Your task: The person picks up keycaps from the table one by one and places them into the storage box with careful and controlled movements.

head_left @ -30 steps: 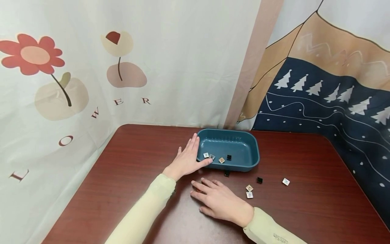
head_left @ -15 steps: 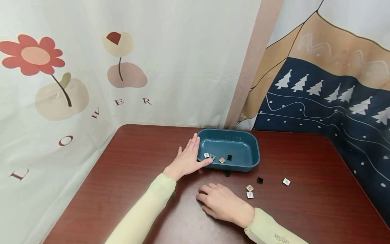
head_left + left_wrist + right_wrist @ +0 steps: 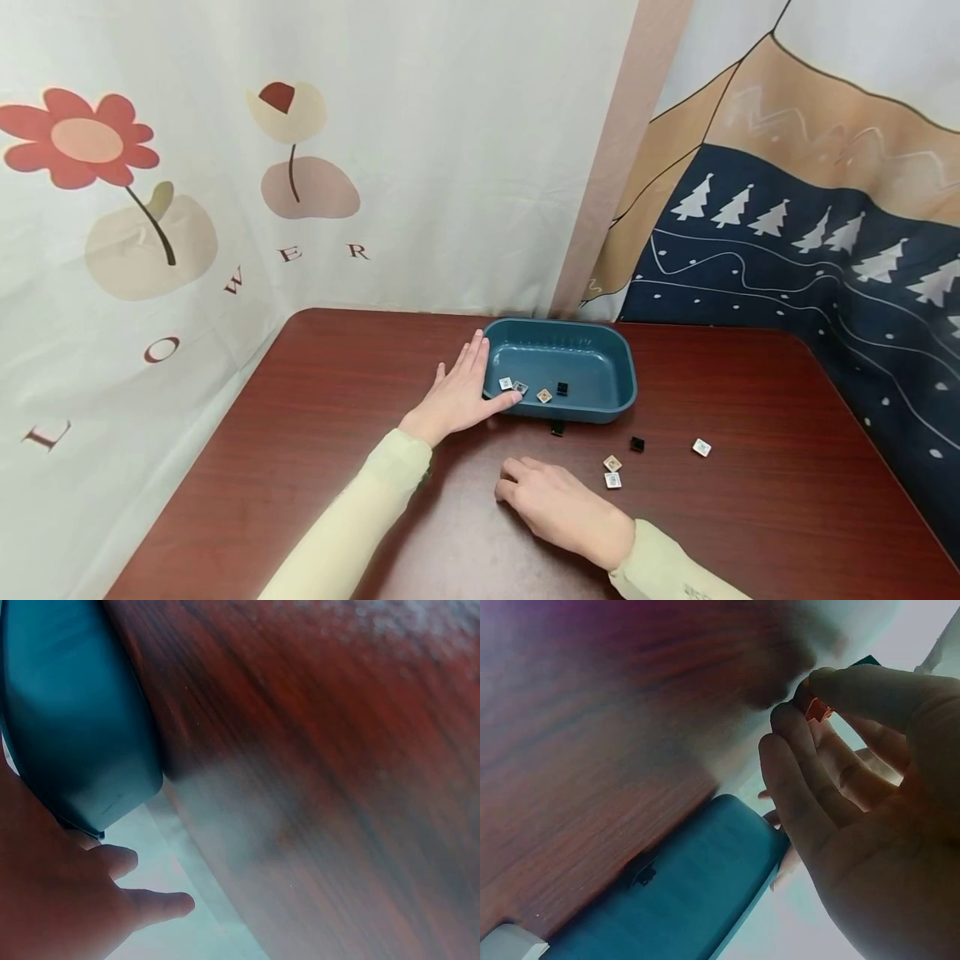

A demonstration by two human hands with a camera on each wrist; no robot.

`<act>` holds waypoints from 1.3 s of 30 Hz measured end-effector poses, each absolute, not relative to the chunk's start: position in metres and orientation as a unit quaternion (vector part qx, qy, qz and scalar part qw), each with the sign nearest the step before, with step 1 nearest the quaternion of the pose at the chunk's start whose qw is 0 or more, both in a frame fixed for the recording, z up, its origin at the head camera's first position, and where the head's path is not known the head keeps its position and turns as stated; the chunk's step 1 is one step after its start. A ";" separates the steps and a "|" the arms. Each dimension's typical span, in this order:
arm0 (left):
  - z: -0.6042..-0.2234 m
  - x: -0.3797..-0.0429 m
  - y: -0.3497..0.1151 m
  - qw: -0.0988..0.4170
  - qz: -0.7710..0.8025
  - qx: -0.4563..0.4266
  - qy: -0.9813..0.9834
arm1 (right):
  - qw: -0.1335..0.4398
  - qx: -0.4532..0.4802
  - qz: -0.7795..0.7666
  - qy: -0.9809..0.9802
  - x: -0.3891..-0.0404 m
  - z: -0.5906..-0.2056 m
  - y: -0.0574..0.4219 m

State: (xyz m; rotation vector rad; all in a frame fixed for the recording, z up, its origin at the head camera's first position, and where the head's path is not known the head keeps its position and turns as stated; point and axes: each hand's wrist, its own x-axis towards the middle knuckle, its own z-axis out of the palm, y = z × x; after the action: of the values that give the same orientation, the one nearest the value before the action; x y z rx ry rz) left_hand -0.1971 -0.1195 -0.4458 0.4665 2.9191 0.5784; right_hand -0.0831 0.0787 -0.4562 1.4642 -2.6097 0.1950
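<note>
My left hand [image 3: 453, 396] lies along the left side of a blue-green plastic basin [image 3: 581, 362], fingers straight and thumb across its front rim. In the left wrist view the fingers show at the basin's end wall. Over the table in front, my right hand [image 3: 562, 507] pinches a small orange keycap-like piece [image 3: 819, 710] between thumb and fingertips; from the head it is hidden. Inside the basin lie a white keycap [image 3: 506, 383], a greyish one [image 3: 520, 388], a tan one [image 3: 544, 396] and a black one [image 3: 562, 388].
Right of my right hand lie a tan keycap [image 3: 612, 463] and a white keycap [image 3: 612, 480]. Farther off are a black keycap [image 3: 637, 445] and another white keycap [image 3: 701, 447]. A black keycap [image 3: 557, 428] sits against the basin's front. Curtains [image 3: 450, 167] hang behind the table.
My right hand's spread fingers have curled in and gripped the orange piece, and the hand has drawn slightly to the right. My left hand keeps its place on the basin.
</note>
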 end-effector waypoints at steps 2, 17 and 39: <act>-0.446 -0.197 -0.120 0.065 0.194 0.154 0.967 | 0.061 0.481 0.073 -0.872 -0.083 -0.455 0.080; -0.450 -0.198 -0.120 0.064 0.212 0.152 0.963 | 0.087 0.437 0.155 -0.882 -0.088 -0.436 0.108; -0.448 -0.199 -0.119 0.066 0.203 0.153 0.965 | 0.204 0.332 0.230 -0.892 -0.125 -0.417 0.164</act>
State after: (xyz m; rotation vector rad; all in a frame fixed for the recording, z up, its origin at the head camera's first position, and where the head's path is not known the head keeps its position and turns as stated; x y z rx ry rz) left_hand -0.1995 -0.1192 -0.4482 0.4612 2.9109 0.6131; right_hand -0.1253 0.1642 -0.4171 0.9261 -2.4865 0.6419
